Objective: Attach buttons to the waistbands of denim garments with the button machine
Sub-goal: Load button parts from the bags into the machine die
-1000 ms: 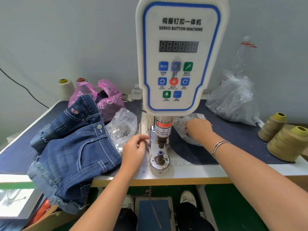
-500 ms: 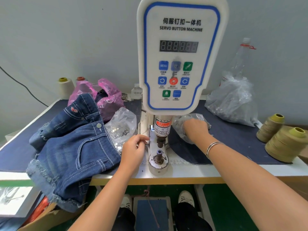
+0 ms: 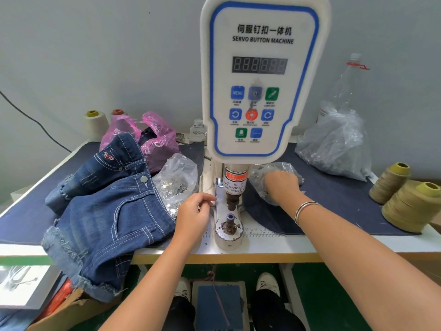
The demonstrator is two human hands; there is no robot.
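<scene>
The white servo button machine (image 3: pixel 262 80) stands at the table's middle, its lower die (image 3: pixel 229 223) bare under the punch (image 3: pixel 232 201). Denim shorts (image 3: pixel 112 223) with a metal button (image 3: pixel 144 179) on the waistband lie left of it, over another denim garment (image 3: pixel 105 168). My left hand (image 3: pixel 193 212) hovers beside the machine's left side, fingers curled, thumb and forefinger pinching a small dark piece. My right hand (image 3: pixel 281 185) reaches into a clear plastic bag (image 3: pixel 262 173) right of the punch; its fingertips are hidden in the plastic.
A clear bag of metal pieces (image 3: pixel 176 182) and a pink bag (image 3: pixel 155 139) sit behind the shorts. A large clear bag (image 3: pixel 334 144) and olive thread cones (image 3: pixel 410 204) stand at the right. A foot pedal (image 3: pixel 218 304) lies under the table between my shoes.
My right hand has shifted slightly left inside the clear bag. My left hand stays beside the machine with its pinch unchanged.
</scene>
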